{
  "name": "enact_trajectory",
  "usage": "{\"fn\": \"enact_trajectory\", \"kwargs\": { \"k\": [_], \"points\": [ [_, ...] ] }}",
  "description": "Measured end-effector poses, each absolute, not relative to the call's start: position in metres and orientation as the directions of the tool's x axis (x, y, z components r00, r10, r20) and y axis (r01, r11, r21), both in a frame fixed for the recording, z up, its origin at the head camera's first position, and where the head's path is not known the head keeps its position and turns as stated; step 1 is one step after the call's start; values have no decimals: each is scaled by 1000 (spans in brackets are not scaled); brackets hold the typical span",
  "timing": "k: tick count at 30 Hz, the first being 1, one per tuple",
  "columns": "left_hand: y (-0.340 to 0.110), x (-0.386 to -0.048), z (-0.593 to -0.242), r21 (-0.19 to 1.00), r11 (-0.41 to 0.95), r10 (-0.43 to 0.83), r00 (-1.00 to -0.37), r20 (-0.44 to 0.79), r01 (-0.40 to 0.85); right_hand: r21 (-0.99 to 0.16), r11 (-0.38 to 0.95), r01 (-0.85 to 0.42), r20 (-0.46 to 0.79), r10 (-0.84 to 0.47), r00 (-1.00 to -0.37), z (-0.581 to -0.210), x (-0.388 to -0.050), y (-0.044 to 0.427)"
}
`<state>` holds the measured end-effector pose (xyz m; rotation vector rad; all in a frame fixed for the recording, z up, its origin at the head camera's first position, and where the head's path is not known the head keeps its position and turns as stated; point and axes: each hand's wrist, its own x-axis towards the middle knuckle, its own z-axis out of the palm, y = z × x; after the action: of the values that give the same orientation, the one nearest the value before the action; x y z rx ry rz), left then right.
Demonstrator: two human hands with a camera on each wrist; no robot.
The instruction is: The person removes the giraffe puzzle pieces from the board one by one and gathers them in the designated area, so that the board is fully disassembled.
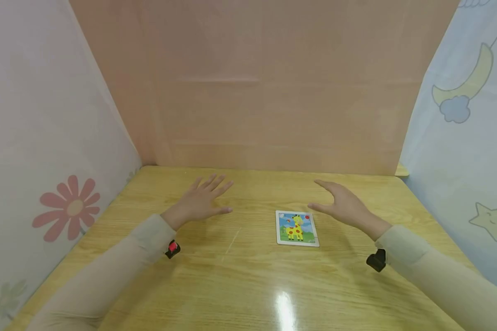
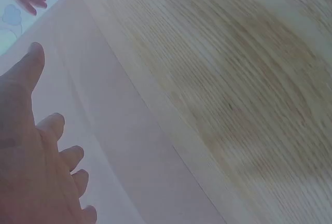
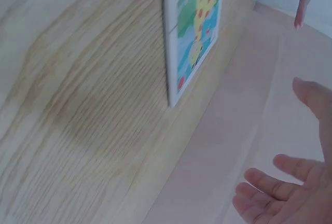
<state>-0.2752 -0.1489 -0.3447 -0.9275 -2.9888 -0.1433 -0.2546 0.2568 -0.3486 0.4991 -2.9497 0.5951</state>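
A square white-framed giraffe picture puzzle (image 1: pixel 297 228) lies flat on the wooden table, right of the middle. My left hand (image 1: pixel 200 201) is held above the table to its left, fingers spread and holding nothing. To the right of the picture, my right hand (image 1: pixel 345 206) hovers with thumb and fingers apart, also holding nothing. In the right wrist view the giraffe picture (image 3: pixel 196 32) stands apart from the right hand (image 3: pixel 295 182). The left wrist view shows the left hand (image 2: pixel 41 146) with its fingers extended, and only a sliver of the picture at the top.
The wooden table (image 1: pixel 232 276) ends at a plain pinkish-tan backdrop (image 1: pixel 265 92). A pale curtain with a pink flower (image 1: pixel 74 208) hangs at the left. Another, with a moon (image 1: pixel 470 82) and a star, hangs at the right.
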Motion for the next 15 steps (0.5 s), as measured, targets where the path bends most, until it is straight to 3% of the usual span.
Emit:
{"fn": "enact_trajectory", "kwargs": {
  "k": [7, 15],
  "points": [
    [-134, -274, -339, 104, 791, 602, -798, 39, 602, -533, 799, -278, 127, -250, -960, -346, -249, 246],
    [-117, -278, -344, 218, 739, 641, -765, 65, 637, -597, 775, -209, 37, -234, -971, -352, -250, 239]
  ]
}}
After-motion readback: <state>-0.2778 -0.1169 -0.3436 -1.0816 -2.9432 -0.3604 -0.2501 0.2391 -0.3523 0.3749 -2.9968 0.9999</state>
